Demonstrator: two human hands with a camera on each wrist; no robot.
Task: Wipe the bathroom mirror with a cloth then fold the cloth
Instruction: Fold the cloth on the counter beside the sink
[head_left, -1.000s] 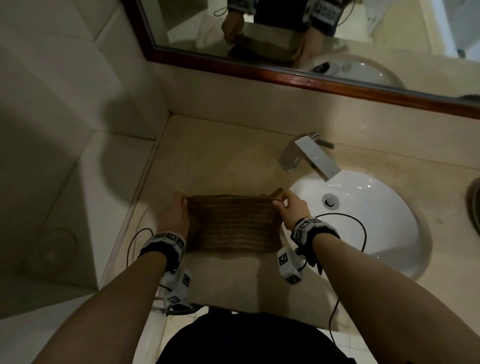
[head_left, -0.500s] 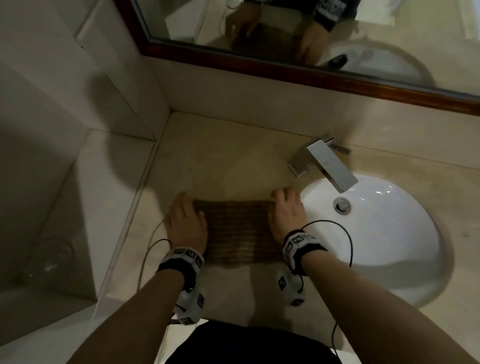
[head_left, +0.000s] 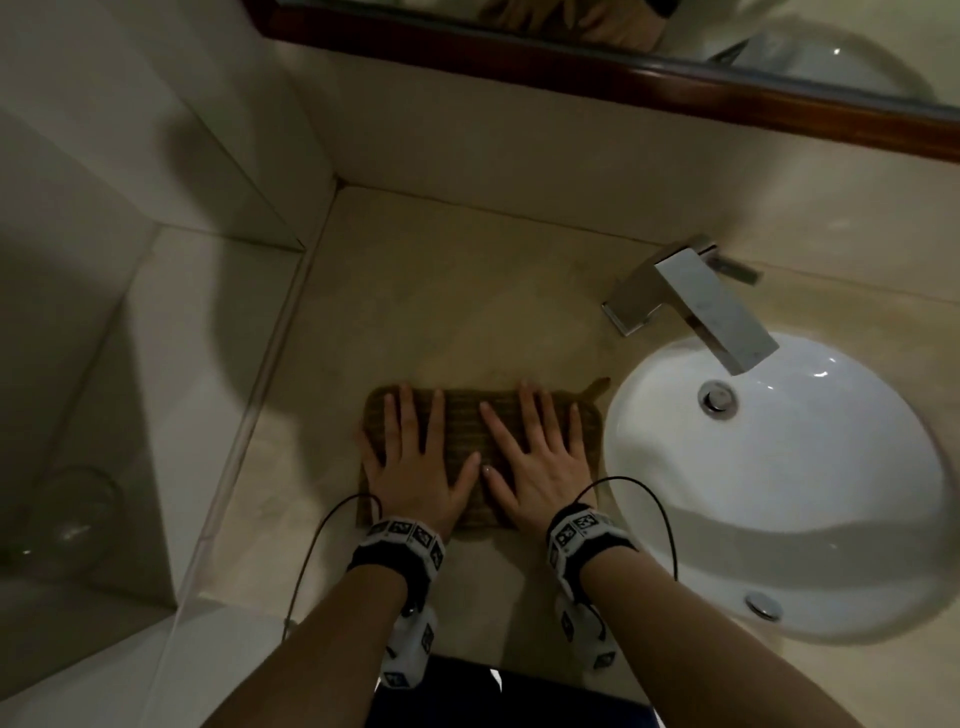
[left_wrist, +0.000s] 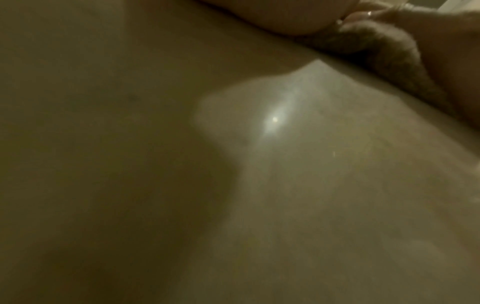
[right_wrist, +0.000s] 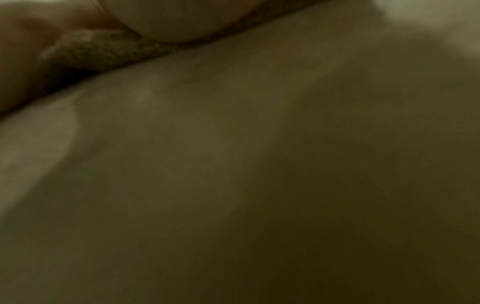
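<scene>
I see cloth (head_left: 464, 441) flat under both palms: left hand (head_left: 415, 462) at its 9 o'clock, right hand (head_left: 540, 457) at 3, fingers straight, pressing.

Blurred cloth (right_wrist: 103, 51) edge, beige counter (right_wrist: 233, 164)

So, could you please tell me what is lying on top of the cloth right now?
Both hands lie flat on the cloth, fingers straight: the left hand and the right hand. The cloth sits on the counter. The parts beneath the palms are covered.
</scene>
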